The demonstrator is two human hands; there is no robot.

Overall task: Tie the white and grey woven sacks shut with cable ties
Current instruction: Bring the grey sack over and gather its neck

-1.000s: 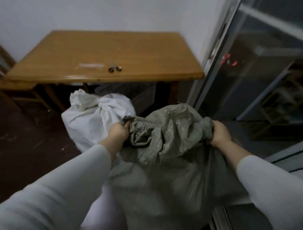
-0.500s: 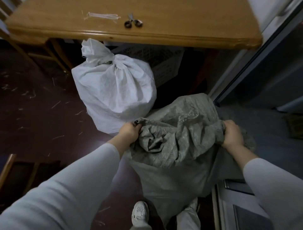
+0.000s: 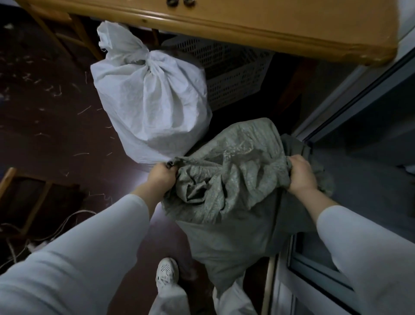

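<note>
The grey woven sack (image 3: 226,236) stands on the floor in front of me, its mouth crumpled and loosely gathered. My left hand (image 3: 160,178) grips the left side of that mouth. My right hand (image 3: 301,176) grips the right side of it. Behind and to the left stands the white woven sack (image 3: 152,105), its neck cinched tight into a bunch near the top. No cable tie shows in this view.
A wooden table (image 3: 247,24) juts over the white sack, with scissor handles (image 3: 179,2) at the top edge. A white perforated crate (image 3: 233,76) sits under it. A sliding door frame (image 3: 350,105) runs along the right. My shoe (image 3: 167,273) is below; cords (image 3: 67,222) lie left.
The view has tilted down, so the table slid to the top and the floor and my shoe came in. Both hands keep their grip on the grey sack's mouth.
</note>
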